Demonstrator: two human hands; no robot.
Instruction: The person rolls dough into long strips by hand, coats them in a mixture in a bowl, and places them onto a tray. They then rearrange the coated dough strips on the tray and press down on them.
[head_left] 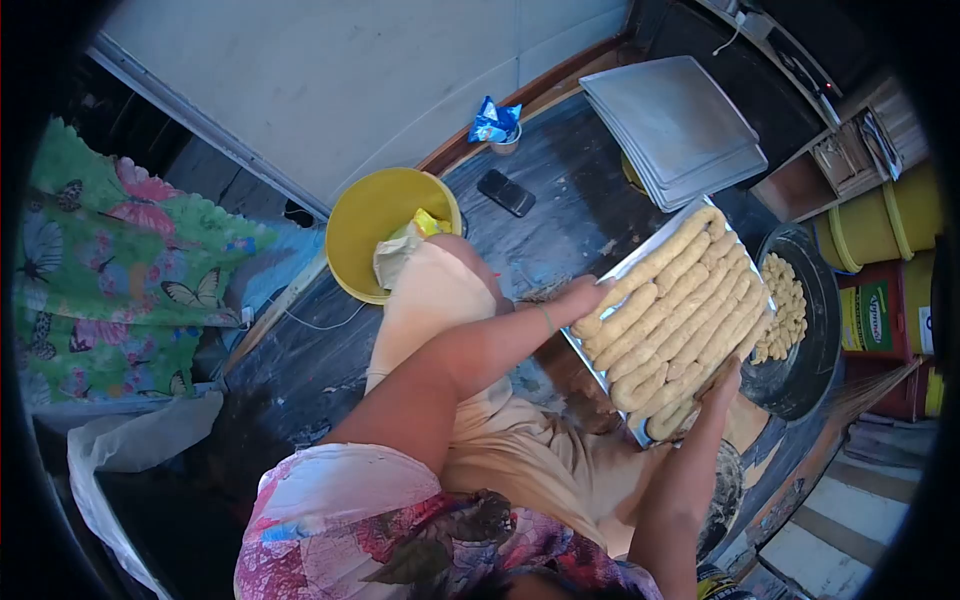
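A metal baking tray (572, 340) is held tilted above the floor, lined with rows of long rolled dough ropes (680, 305). My left hand (588, 298) grips its near left edge, the thumb lying over the rim. At the lower right side my right hand (720, 388) is closed on the same tray, its fingers partly hidden beside the dough. Right of the tray, a wide dark basin (815, 375) contains a heap of small dough pieces (783, 305), partly covered by the tray.
Flat metal trays (680, 125) are stacked at the back. A yellow bucket (350, 240) stands by my knee, a black phone (506, 193) lies on the floor, and a blue packet (495, 120) sits in a cup. Yellow tubs (870, 235) line the right; a butterfly curtain (130, 260) hangs left.
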